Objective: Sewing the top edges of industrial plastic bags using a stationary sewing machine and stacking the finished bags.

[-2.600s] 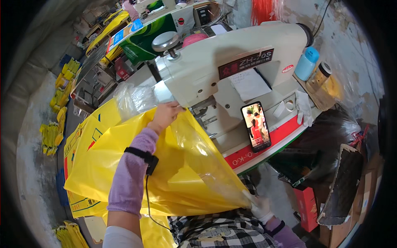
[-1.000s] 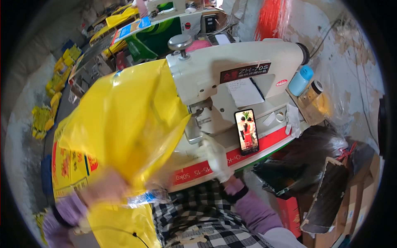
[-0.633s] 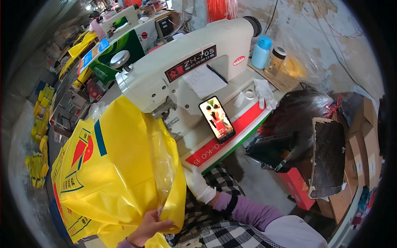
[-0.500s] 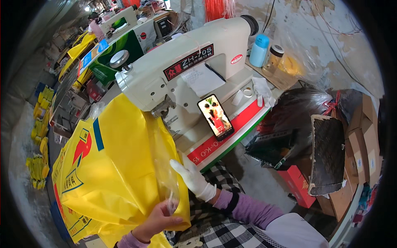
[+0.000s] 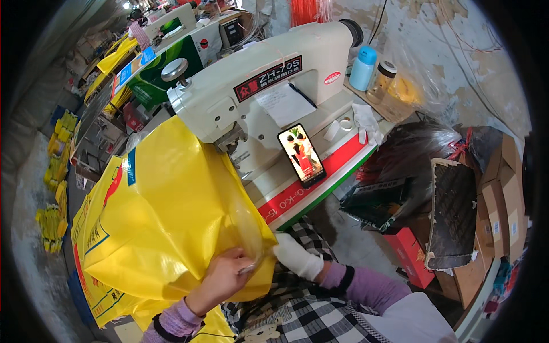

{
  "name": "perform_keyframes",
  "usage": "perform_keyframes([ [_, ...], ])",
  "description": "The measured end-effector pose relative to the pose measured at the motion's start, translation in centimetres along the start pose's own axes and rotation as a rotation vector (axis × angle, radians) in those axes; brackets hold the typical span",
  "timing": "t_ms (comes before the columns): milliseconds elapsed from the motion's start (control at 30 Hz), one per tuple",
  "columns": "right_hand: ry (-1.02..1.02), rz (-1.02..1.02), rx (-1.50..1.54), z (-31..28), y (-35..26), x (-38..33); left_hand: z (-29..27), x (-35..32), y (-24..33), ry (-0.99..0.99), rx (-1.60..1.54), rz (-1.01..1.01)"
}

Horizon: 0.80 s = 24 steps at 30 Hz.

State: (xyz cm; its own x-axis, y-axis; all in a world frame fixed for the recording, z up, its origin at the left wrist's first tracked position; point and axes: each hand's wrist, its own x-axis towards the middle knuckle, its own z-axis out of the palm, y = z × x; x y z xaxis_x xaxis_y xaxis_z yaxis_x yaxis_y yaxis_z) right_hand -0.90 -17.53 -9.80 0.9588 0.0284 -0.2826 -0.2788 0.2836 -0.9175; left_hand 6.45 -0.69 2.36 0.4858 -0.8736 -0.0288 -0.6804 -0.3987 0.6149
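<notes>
A large yellow woven bag with blue and red print spreads over the left and middle. Its upper end lies under the head of a white sewing machine. Along the bag's right side shows a strip of clear plastic film. My bare left hand is closed on that film, low on the bag. My right hand, in a white glove, is at the bag's right edge with its fingers bunched against it; the fingertips are partly hidden there.
A lit phone leans on the machine bed's front, by a paper with a pen. A spare white glove, a blue bottle and a jar stand behind. Cardboard boxes are at right; folded yellow bags lie left.
My left hand has risen and closed more on the film. My right hand has moved down and right, from beside the bag to its edge. The bag's lower right has shifted right.
</notes>
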Motion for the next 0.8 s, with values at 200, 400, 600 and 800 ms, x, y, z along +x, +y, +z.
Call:
perform_keyframes([
  [200,-0.17,0.148,0.078,0.4,1.1,-5.9,0.7,5.7,1.6,-0.051,0.299,0.391],
  [400,-0.203,0.094,-0.406,-1.2,0.7,-9.1,4.1,0.4,3.2,-0.497,0.267,0.053],
  [600,-0.23,-0.364,-0.554,-3.6,-0.3,-5.0,4.9,-2.8,3.6,-0.451,0.209,-0.008],
  [800,0.296,-0.304,-0.86,-0.1,-3.3,1.4,4.9,-0.4,4.3,-0.59,0.205,0.14],
])
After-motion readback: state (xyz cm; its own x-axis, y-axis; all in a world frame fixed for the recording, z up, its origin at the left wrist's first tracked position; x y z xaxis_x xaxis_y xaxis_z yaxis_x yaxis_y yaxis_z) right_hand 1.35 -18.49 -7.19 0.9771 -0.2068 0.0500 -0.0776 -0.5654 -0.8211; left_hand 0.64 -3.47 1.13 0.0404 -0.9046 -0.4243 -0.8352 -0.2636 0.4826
